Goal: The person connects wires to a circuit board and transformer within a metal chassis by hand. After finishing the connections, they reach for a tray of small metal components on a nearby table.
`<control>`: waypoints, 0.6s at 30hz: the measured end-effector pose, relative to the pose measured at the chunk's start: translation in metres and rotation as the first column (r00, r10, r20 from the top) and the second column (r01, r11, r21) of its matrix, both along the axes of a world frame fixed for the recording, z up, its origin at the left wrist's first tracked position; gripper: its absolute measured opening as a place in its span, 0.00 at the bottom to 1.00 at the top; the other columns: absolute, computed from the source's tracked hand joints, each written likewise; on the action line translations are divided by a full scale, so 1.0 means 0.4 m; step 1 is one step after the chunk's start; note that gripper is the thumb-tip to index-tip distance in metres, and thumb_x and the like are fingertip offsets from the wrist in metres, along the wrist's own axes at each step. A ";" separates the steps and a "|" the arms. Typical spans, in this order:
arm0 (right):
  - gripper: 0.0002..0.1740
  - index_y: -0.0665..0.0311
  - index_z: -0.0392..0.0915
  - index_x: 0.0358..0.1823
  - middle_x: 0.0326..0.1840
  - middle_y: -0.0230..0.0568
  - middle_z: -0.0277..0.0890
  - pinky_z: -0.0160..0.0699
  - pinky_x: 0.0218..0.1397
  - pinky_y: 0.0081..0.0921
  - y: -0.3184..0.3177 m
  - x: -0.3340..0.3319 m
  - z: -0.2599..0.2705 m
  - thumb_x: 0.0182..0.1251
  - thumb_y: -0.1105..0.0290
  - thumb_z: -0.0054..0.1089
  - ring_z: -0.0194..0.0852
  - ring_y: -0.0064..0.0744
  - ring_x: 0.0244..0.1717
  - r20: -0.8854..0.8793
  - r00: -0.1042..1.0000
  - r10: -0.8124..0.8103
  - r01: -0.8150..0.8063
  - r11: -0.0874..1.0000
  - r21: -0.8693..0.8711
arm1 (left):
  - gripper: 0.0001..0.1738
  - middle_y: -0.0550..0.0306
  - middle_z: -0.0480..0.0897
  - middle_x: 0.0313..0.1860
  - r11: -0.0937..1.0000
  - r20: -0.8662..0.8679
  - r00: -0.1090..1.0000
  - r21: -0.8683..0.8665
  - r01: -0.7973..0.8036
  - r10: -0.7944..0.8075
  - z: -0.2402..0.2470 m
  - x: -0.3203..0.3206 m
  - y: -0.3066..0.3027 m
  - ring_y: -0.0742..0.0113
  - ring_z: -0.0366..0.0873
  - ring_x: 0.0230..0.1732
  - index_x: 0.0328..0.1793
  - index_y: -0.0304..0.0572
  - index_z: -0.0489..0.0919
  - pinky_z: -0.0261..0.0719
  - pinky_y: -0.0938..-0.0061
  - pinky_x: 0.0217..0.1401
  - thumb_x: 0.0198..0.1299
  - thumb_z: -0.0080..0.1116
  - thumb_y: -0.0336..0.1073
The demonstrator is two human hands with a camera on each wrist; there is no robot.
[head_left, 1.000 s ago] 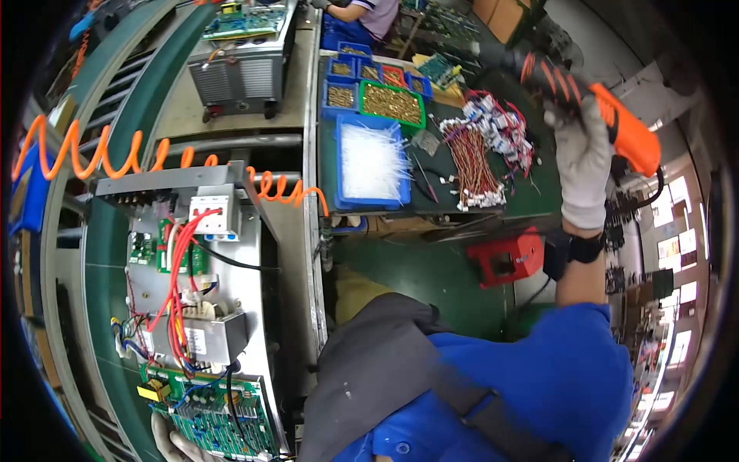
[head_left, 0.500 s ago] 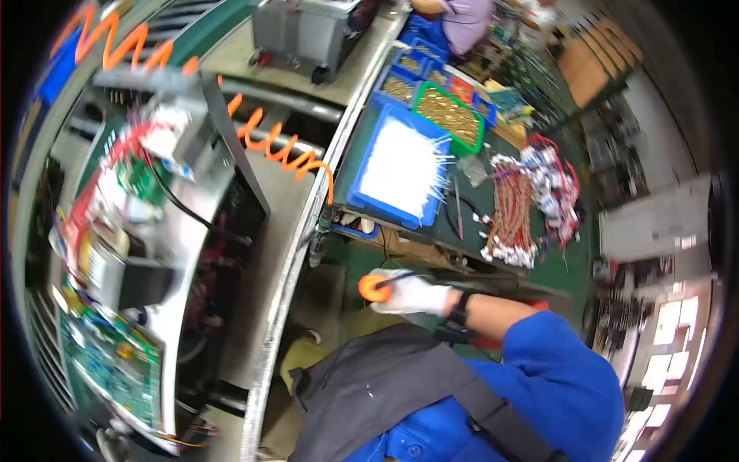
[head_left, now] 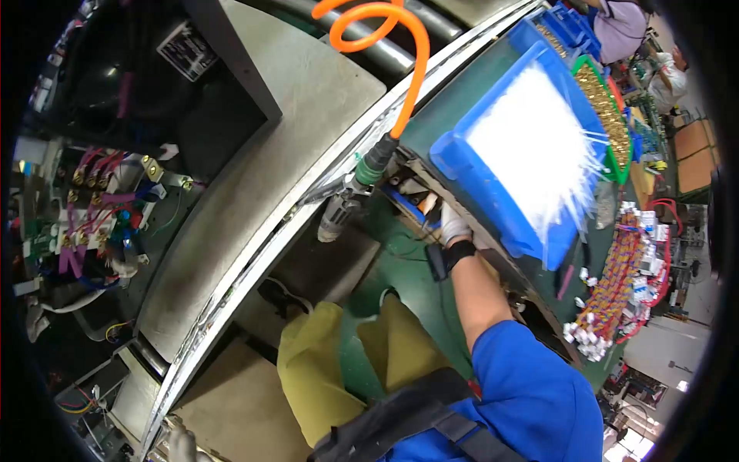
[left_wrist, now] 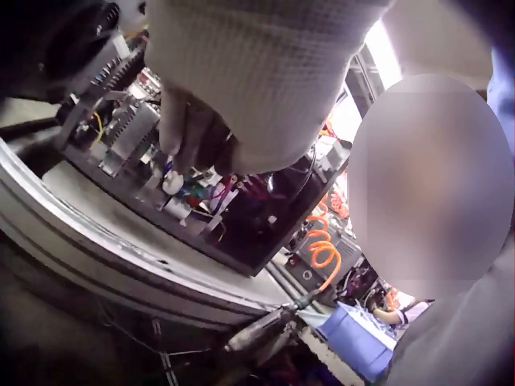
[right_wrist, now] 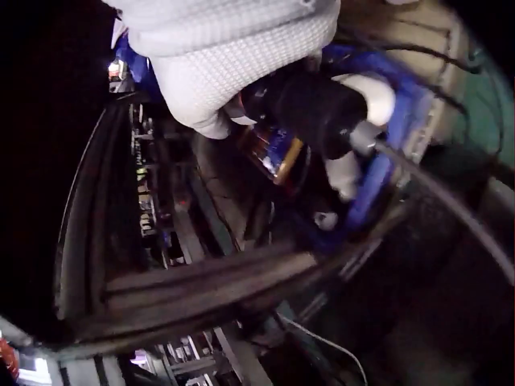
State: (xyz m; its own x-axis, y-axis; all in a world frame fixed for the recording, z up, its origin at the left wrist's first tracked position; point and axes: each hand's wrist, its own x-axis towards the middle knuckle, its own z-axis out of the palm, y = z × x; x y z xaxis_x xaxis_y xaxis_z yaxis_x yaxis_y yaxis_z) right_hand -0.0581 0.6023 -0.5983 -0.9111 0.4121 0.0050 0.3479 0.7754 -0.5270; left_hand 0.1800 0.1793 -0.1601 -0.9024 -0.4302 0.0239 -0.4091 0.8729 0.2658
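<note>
In the head view my right hand [head_left: 454, 225], in a white glove, reaches under the bench edge to a blue tray [head_left: 408, 206]. From the right wrist, that hand [right_wrist: 233, 72] grips a black cylindrical tool [right_wrist: 314, 104] whose thin metal rod points down right, over the blue tray [right_wrist: 398, 137] holding white and dark items. My gloved left hand [head_left: 182, 443] shows only partly at the bottom left. In the left wrist view its fingers [left_wrist: 181, 133] hang loosely bent in front of the wired chassis [left_wrist: 137, 133]; contact with the parts cannot be told.
An orange coiled hose [head_left: 422, 54] ends in a hanging air tool [head_left: 339, 212] by the conveyor rail [head_left: 254, 266]. On the bench stand a blue bin [head_left: 469, 165] of white ties, a green tray [head_left: 616, 127] of brass parts and wire bundles [head_left: 616, 285]. A person [head_left: 620, 31] is beyond.
My right hand has come down from the upper right with the orange tool and gone under the bench edge. The view has swung, and the chassis shows further left and turned.
</note>
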 end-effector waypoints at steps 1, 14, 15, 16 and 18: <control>0.31 0.67 0.74 0.63 0.63 0.48 0.77 0.64 0.69 0.39 0.003 -0.008 -0.003 0.74 0.48 0.44 0.71 0.48 0.64 -0.003 1.000 -0.003 0.003 1.000 -0.024 | 0.17 0.43 0.81 0.59 0.999 0.050 0.998 -0.032 0.037 -0.035 -0.015 -0.008 0.012 0.52 0.78 0.59 0.61 0.30 0.77 0.72 0.62 0.66 0.69 0.50 0.28; 0.35 0.71 0.66 0.69 0.67 0.65 0.66 0.63 0.70 0.49 -0.227 0.077 0.186 0.67 0.56 0.59 0.62 0.60 0.69 -0.032 0.996 0.077 -0.076 0.995 0.059 | 0.22 0.44 0.77 0.64 0.990 0.156 0.978 0.000 0.141 -0.140 0.116 -0.092 0.007 0.50 0.75 0.65 0.68 0.32 0.72 0.68 0.58 0.71 0.68 0.52 0.26; 0.35 0.73 0.66 0.68 0.66 0.66 0.67 0.64 0.70 0.48 -0.294 0.152 0.239 0.65 0.58 0.61 0.63 0.60 0.68 -0.006 0.988 0.153 -0.153 0.985 -0.086 | 0.22 0.43 0.79 0.60 0.984 0.007 0.988 -0.079 0.157 -0.157 0.125 -0.086 -0.022 0.52 0.77 0.59 0.64 0.30 0.74 0.72 0.64 0.66 0.62 0.53 0.22; 0.31 0.69 0.67 0.68 0.68 0.60 0.67 0.65 0.70 0.45 -0.330 0.212 0.299 0.67 0.61 0.57 0.65 0.59 0.68 0.148 0.927 0.345 -0.285 0.904 -0.320 | 0.22 0.43 0.81 0.55 0.974 -0.128 0.974 -0.150 0.169 -0.189 0.138 -0.078 -0.048 0.54 0.80 0.54 0.60 0.29 0.77 0.76 0.70 0.60 0.56 0.54 0.19; 0.23 0.60 0.78 0.58 0.52 0.52 0.80 0.76 0.59 0.42 -0.373 0.254 0.405 0.64 0.59 0.62 0.78 0.52 0.55 0.139 0.609 0.781 -0.556 0.545 -0.627 | 0.27 0.41 0.79 0.58 0.975 -0.181 0.973 -0.191 0.109 -0.145 0.224 -0.077 -0.085 0.48 0.80 0.54 0.60 0.31 0.77 0.80 0.64 0.57 0.50 0.52 0.15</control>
State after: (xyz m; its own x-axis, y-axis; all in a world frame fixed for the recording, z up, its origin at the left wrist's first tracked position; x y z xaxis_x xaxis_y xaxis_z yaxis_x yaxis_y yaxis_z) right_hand 0.0436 0.4532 -0.4363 -0.7867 -0.4853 -0.3815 0.0784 0.5345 -0.8415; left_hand 0.1491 0.1453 -0.0704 -0.9200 -0.2850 0.2691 -0.2480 0.9549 0.1634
